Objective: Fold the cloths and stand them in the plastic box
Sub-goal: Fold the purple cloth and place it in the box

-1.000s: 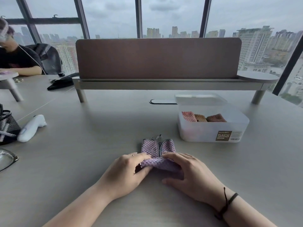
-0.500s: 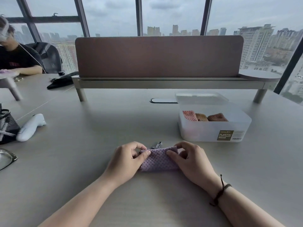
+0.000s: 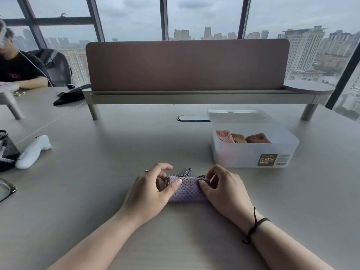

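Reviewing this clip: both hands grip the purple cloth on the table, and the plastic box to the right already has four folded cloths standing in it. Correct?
Not quite: the head view shows three folded cloths in the plastic box, not four. The rest holds: the left hand and right hand both grip the purple cloth on the table.

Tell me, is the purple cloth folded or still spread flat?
Folded: the purple cloth is a compact bundle on the table, pinched between left hand and right hand.

cloth [image 3: 188,191]: lilac waffle | box [image 3: 253,154]: frosted white | table [image 3: 97,191]: grey
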Demonstrator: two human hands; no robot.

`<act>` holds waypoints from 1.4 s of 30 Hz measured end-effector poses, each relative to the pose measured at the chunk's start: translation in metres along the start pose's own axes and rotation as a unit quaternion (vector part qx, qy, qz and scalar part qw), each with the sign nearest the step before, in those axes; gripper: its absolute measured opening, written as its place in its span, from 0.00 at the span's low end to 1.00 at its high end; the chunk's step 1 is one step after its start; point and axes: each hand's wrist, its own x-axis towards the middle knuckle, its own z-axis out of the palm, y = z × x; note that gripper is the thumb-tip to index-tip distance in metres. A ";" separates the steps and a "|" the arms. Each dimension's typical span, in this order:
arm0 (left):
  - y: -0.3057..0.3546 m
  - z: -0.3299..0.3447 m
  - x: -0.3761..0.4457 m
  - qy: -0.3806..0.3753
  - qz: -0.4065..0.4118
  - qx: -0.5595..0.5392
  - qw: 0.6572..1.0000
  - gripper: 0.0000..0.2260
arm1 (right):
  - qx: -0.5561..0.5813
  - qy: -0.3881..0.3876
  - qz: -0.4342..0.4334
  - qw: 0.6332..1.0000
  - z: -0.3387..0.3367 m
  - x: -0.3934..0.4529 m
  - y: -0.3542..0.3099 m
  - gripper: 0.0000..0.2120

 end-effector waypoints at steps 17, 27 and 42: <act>0.003 0.004 0.021 -0.143 -0.108 0.053 0.982 0.12 | -0.069 -0.138 0.059 0.986 -0.016 0.009 -0.012 0.10; 0.044 -0.004 0.028 -0.190 -0.229 -0.384 0.874 0.11 | 0.373 -0.162 0.106 0.907 -0.053 -0.015 0.002 0.11; 0.145 0.026 0.142 -0.147 0.087 -0.063 0.983 0.11 | 0.321 -0.049 -0.036 0.945 -0.118 0.029 0.032 0.10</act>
